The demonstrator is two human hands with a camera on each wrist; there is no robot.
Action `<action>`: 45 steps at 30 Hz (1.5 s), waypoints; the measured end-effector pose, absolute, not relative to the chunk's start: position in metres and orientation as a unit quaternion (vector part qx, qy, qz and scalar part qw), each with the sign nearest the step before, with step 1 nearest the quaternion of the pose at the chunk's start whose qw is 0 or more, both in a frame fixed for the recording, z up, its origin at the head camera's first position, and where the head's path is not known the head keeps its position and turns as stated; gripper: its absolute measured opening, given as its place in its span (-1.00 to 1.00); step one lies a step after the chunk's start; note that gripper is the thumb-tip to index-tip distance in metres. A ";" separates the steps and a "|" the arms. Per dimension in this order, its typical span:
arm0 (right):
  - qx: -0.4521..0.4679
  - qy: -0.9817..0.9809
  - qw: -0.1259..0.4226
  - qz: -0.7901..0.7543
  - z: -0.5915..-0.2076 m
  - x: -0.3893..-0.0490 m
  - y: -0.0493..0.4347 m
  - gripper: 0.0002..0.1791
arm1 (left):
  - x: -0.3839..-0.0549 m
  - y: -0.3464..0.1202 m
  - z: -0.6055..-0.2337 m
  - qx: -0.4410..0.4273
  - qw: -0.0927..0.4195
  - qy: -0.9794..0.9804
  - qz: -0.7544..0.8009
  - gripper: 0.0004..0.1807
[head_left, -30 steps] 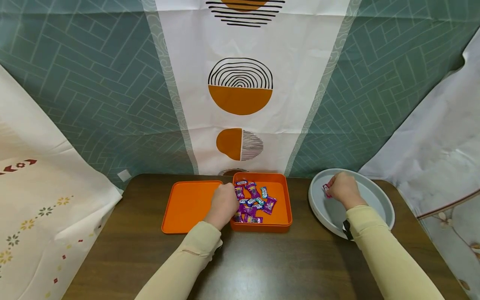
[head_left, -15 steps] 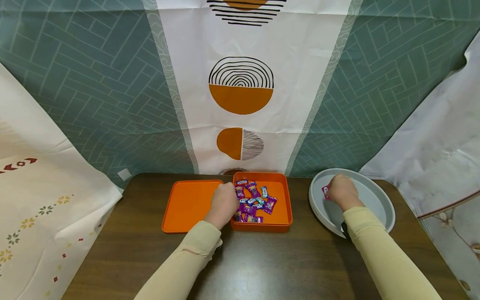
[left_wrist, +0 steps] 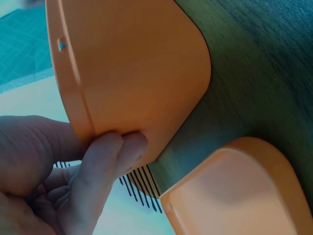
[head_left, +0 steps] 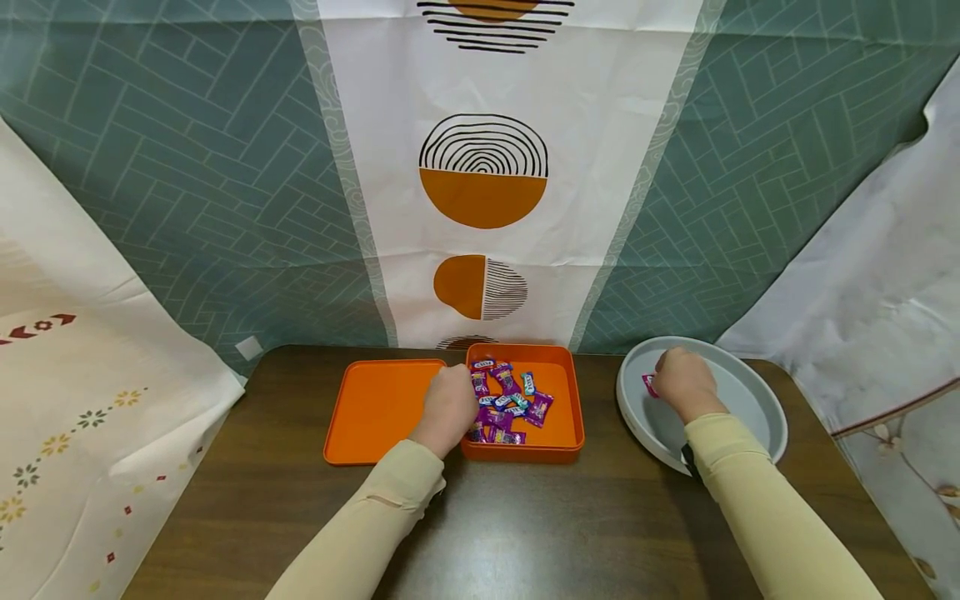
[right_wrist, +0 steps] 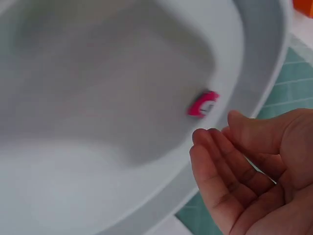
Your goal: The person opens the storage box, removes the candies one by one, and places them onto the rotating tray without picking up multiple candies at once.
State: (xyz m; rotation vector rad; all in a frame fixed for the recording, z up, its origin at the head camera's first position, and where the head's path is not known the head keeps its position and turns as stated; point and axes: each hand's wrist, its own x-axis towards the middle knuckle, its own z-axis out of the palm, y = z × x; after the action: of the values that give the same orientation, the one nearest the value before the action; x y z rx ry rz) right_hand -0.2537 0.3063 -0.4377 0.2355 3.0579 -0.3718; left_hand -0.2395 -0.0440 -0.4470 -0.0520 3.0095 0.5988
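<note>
My left hand (head_left: 447,410) grips the left wall of an orange box (head_left: 564,421); in the left wrist view its thumb and fingers pinch the box's rim (left_wrist: 80,105). Purple-wrapped candies (head_left: 538,410) and smaller blue and teal ones (head_left: 528,384) lie inside, mostly in the left half. My right hand (head_left: 686,385) is over the round grey tray (head_left: 742,408), fingers loosely bent and holding nothing. A pink-wrapped candy (right_wrist: 203,104) is in the tray near its wall, apart from the fingertips in the right wrist view.
Left of the box lies a flat orange lid (head_left: 378,408) on the dark wooden table (head_left: 525,533). A patterned cloth (head_left: 480,92) hangs behind the table, and pale cloths (head_left: 75,400) flank it on both sides.
The right hand has let go of the pink candy, which now sits apart from its fingers in the tray. The left hand keeps its grip on the box.
</note>
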 end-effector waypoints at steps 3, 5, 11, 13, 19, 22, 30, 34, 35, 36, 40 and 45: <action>0.070 0.991 0.007 -0.117 -0.428 -0.253 0.297 -0.74 | -0.239 -0.044 -0.446 -0.016 0.040 0.980 0.196 -0.66; 0.061 0.991 -0.007 -0.119 -0.419 -0.252 0.286 -0.72 | -0.239 -0.044 -0.445 -0.017 0.041 0.980 0.195 -0.66; 0.010 0.988 -0.057 -0.142 -0.396 -0.247 0.239 -0.76 | -0.238 -0.044 -0.446 -0.015 0.041 0.980 0.192 -0.66; -0.002 0.987 -0.068 -0.147 -0.393 -0.246 0.224 -0.79 | -0.238 -0.044 -0.446 -0.014 0.040 0.980 0.193 -0.66; -0.023 0.986 -0.057 -0.157 -0.401 -0.244 0.182 -0.77 | -0.237 -0.045 -0.448 -0.015 0.037 0.981 0.190 -0.64; -0.025 0.987 -0.039 -0.153 -0.406 -0.242 0.165 -0.76 | -0.237 -0.045 -0.448 -0.016 0.032 0.981 0.191 -0.64; -0.040 0.993 -0.021 -0.111 -0.425 -0.239 0.135 -0.78 | -0.236 -0.045 -0.447 -0.007 0.022 0.980 0.198 -0.67; -0.036 0.995 0.009 -0.089 -0.433 -0.240 0.126 -0.71 | -0.236 -0.044 -0.448 -0.011 0.024 0.979 0.203 -0.66; -0.033 0.996 0.018 -0.085 -0.435 -0.240 0.125 -0.69 | -0.236 -0.044 -0.448 -0.011 0.023 0.979 0.203 -0.66; -0.030 0.996 0.025 -0.082 -0.436 -0.240 0.123 -0.68 | -0.236 -0.044 -0.448 -0.010 0.023 0.979 0.205 -0.66; -0.021 0.997 0.040 -0.070 -0.442 -0.240 0.121 -0.67 | -0.237 -0.045 -0.449 -0.010 0.019 0.977 0.213 -0.66; -0.022 0.998 0.033 -0.057 -0.448 -0.239 0.121 -0.70 | -0.237 -0.049 -0.449 -0.009 0.018 0.975 0.219 -0.67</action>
State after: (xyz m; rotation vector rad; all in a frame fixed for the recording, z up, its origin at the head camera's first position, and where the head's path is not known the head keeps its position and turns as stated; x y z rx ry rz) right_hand -0.2391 0.1212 -0.4480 -0.0671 3.0704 -0.1750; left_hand -0.2371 -0.0486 -0.4485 -0.0290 3.0291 0.6805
